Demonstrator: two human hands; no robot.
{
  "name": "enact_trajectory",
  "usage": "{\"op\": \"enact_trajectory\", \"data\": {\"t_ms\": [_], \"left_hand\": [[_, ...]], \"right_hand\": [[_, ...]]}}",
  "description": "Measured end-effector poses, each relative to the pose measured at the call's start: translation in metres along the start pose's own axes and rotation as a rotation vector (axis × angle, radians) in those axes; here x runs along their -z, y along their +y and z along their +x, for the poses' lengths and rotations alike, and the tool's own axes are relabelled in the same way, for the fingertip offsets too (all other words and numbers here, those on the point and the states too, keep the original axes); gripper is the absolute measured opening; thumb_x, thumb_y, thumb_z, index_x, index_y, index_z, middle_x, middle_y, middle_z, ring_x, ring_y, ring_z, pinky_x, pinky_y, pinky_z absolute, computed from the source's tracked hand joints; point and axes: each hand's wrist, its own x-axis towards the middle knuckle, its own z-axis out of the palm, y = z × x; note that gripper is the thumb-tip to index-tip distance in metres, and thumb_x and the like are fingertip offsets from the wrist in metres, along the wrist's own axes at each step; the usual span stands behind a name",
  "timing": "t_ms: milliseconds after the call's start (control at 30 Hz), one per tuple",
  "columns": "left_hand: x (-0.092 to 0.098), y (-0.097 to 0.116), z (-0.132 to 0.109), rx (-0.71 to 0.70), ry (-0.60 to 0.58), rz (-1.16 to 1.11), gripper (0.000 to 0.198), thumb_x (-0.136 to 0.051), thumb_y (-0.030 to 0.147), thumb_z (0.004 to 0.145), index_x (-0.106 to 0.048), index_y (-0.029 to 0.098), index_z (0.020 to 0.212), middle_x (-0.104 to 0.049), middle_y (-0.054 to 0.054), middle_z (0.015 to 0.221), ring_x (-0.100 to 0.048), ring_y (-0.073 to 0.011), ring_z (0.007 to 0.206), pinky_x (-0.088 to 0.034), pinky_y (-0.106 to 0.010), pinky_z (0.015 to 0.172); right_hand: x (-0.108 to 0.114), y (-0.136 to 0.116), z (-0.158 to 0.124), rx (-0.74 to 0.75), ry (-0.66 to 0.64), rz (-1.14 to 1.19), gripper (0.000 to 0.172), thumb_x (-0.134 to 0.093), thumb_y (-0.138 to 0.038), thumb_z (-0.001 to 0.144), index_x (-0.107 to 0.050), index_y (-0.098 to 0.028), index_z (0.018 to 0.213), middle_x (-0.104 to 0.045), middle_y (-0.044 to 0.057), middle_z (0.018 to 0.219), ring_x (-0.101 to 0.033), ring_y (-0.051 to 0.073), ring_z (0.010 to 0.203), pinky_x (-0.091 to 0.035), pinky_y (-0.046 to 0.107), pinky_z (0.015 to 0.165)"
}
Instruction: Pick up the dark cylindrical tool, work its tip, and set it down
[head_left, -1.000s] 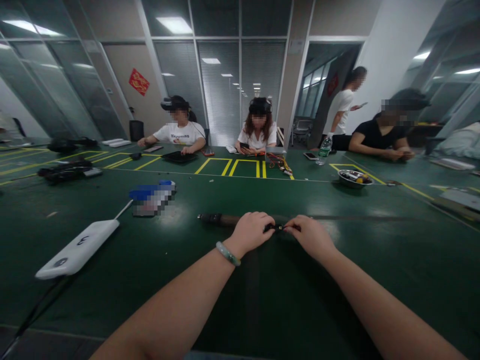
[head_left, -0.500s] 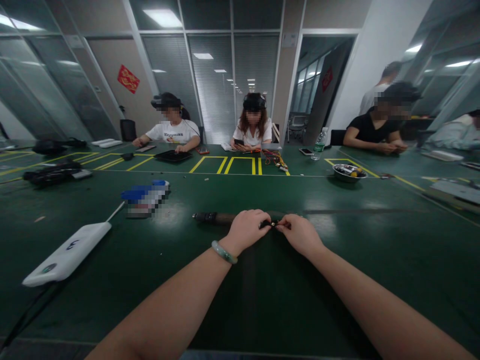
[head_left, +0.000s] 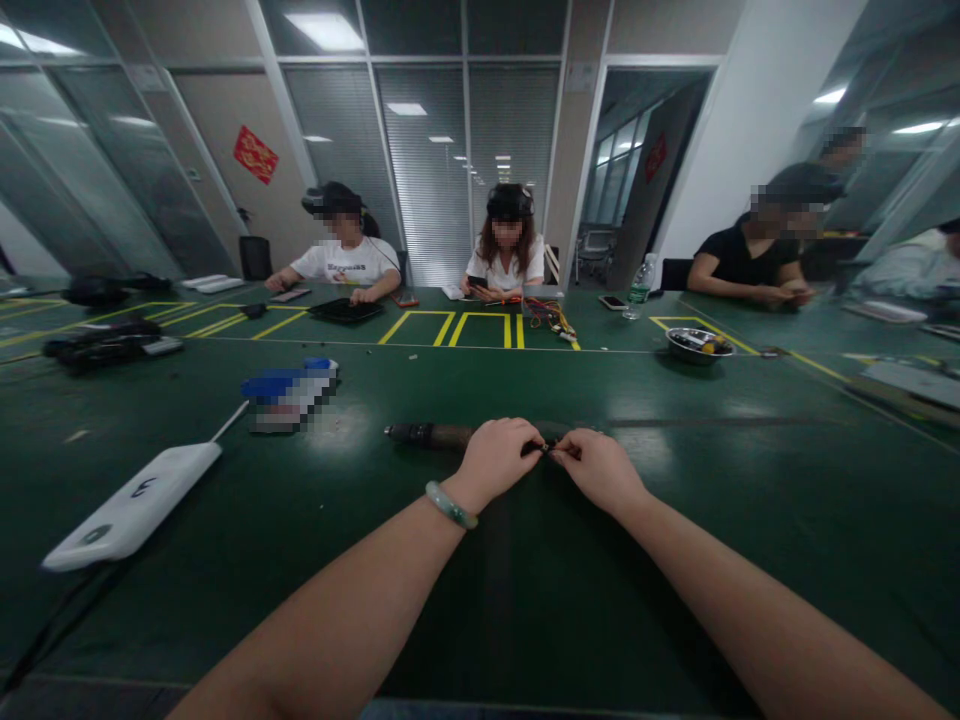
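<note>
My left hand (head_left: 498, 458) and my right hand (head_left: 596, 466) meet over the green table (head_left: 525, 580), fingertips pinched together on a small dark part (head_left: 545, 447) between them. A pale green bangle (head_left: 450, 504) sits on my left wrist. Just behind my left hand lies a dark cylindrical tool (head_left: 429, 434), partly hidden by the hand. What the small part is I cannot make out.
A white device (head_left: 131, 506) with a cable lies at the left, a blue-and-white pack (head_left: 289, 393) beyond it. A metal bowl (head_left: 698, 345), a water bottle (head_left: 639, 284) and coloured wires (head_left: 551, 316) stand farther back. Three people sit across the table; another person stands at the far right.
The view shifted slightly right over the second. My hands stayed pinched on the small part, fingertips drawing a little closer. The standing person at the right moved farther right.
</note>
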Motion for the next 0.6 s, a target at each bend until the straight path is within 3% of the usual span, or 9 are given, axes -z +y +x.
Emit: {"op": "enact_trajectory", "data": {"t_ms": [167, 333, 600], "left_hand": [[-0.002, 0.000, 0.000, 0.006, 0.018, -0.002, 0.012, -0.061, 0.027, 0.087, -0.068, 0.023, 0.097, -0.068, -0.001, 0.104, -0.061, -0.0196, 0.097, -0.047, -0.036, 0.087], [-0.005, -0.002, 0.000, -0.011, 0.026, -0.004, 0.015, -0.064, 0.026, 0.085, -0.067, 0.023, 0.099, -0.068, -0.001, 0.104, -0.061, -0.0197, 0.097, -0.046, -0.036, 0.090], [-0.002, 0.002, 0.000, 0.060, 0.009, -0.001, 0.014, -0.065, 0.026, 0.084, -0.062, 0.023, 0.098, -0.066, 0.000, 0.095, -0.061, -0.0192, 0.090, -0.047, -0.034, 0.083]], "right_hand": [[0.002, -0.005, -0.001, 0.088, 0.021, -0.075, 0.010, -0.059, -0.024, 0.087, -0.067, -0.021, 0.082, -0.066, 0.000, 0.084, -0.057, 0.014, 0.076, -0.038, 0.026, 0.070], [0.008, -0.016, -0.004, 0.287, 0.049, -0.357, 0.017, -0.051, -0.020, 0.092, -0.066, -0.017, 0.085, -0.064, 0.005, 0.087, -0.057, 0.019, 0.084, -0.037, 0.031, 0.080], [0.009, -0.016, -0.003, 0.360, 0.043, -0.505, 0.019, -0.050, -0.021, 0.094, -0.066, -0.017, 0.086, -0.062, 0.005, 0.086, -0.056, 0.020, 0.083, -0.037, 0.033, 0.080]]}}
